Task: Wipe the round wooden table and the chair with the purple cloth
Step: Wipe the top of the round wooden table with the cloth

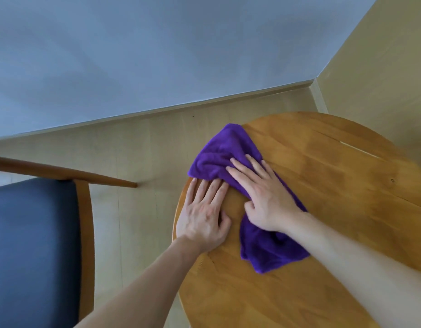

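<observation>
A purple cloth (225,155) lies crumpled on the left part of the round wooden table (335,190), one corner hanging past the far-left rim. My right hand (264,195) presses flat on the cloth's middle, fingers spread. My left hand (203,214) rests flat on the bare wood near the table's left edge, its fingertips touching the cloth's lower fold. The chair (34,245), with a dark blue seat and wooden frame, stands to the left of the table, apart from both hands.
Pale wood floor (138,147) runs between chair and table. A grey-blue wall (157,55) with a skirting board stands behind, meeting a beige wall (382,67) at the corner on the right, close to the table's far side.
</observation>
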Tool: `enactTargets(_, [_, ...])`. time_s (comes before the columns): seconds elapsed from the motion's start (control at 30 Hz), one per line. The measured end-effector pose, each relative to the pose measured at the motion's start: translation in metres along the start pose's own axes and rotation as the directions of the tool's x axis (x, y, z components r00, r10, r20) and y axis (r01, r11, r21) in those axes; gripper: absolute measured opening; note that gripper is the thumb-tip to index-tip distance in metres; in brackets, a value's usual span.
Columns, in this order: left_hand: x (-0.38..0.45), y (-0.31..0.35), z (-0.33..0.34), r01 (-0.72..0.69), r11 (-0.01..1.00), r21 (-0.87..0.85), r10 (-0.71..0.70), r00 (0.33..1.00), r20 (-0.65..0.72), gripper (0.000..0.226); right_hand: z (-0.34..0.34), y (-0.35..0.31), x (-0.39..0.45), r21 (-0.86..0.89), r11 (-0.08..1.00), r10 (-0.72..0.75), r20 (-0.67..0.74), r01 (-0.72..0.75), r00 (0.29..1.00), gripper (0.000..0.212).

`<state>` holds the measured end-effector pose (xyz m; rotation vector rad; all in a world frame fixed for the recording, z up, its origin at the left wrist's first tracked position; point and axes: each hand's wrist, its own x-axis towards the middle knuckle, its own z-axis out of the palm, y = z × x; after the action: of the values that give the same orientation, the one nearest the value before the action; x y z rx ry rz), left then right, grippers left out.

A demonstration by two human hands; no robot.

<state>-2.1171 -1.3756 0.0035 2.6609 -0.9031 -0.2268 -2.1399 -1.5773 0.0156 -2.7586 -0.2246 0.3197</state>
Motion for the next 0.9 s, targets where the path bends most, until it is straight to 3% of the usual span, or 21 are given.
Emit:
enactTargets(0.07, [0.001, 0.0, 0.0, 0.003, 1.0, 0.0, -0.003, 1.0, 0.007, 0.07, -0.016, 0.028, 0.004, -0.077, 0.997, -0.011, 0.017, 0.013, 1.0, 0.092])
enactTargets(0.13, [0.001, 0.0, 0.0, 0.009, 1.0, -0.001, -0.009, 1.0, 0.021, 0.071, -0.028, 0.046, 0.019, -0.043, 0.986, 0.155, -0.067, -0.158, 0.986, 0.089])
enactTargets(0.2, [0.0, 0.0, 0.0, 0.012, 1.0, -0.002, -0.011, 0.999, 0.03, 0.073, -0.029, 0.039, 0.041, 0.066, 0.924, 0.383, -0.138, -0.377, 0.913, 0.09])
enactTargets(0.27, [0.0, 0.0, 0.0, 0.009, 1.0, -0.003, -0.009, 1.0, 0.022, 0.074, -0.022, 0.016, 0.061, 0.13, 0.859, 0.511, -0.155, -0.495, 0.845, 0.091])
enactTargets(0.33, [0.001, 0.0, 0.0, 0.011, 1.0, -0.008, -0.011, 1.0, 0.015, 0.074, -0.011, -0.01, 0.064, 0.119, 0.88, 0.474, -0.164, -0.459, 0.865, 0.092])
enactTargets(0.43, [0.0, 0.0, 0.001, 0.011, 1.0, -0.01, -0.011, 1.0, -0.006, 0.07, 0.005, -0.036, 0.042, 0.06, 0.98, 0.194, -0.106, -0.189, 0.975, 0.088])
enactTargets(0.5, [-0.001, -0.001, 0.002, 0.01, 1.0, -0.006, -0.01, 1.0, -0.02, 0.066, 0.008, -0.034, 0.025, 0.071, 0.996, 0.058, -0.035, -0.056, 0.998, 0.09])
enactTargets(0.57, [0.0, 0.0, 0.002, 0.016, 1.0, -0.007, -0.016, 1.0, -0.014, 0.068, 0.001, -0.015, 0.021, 0.047, 0.999, 0.011, -0.021, -0.01, 1.0, 0.095])
enactTargets(0.67, [0.001, 0.0, 0.001, 0.012, 1.0, -0.027, -0.011, 1.0, 0.004, 0.072, -0.011, 0.011, 0.028, 0.06, 0.986, 0.161, -0.109, -0.155, 0.981, 0.092])
enactTargets(0.8, [0.0, 0.001, 0.0, 0.007, 0.999, -0.045, -0.008, 1.0, -0.003, 0.073, -0.005, -0.015, 0.046, 0.205, 0.888, 0.453, -0.234, -0.412, 0.86, 0.09])
enactTargets(0.9, [-0.001, 0.001, -0.001, -0.002, 0.999, -0.053, 0.002, 1.0, -0.002, 0.075, 0.006, -0.047, 0.053, 0.268, 0.861, 0.492, -0.22, -0.433, 0.842, 0.088])
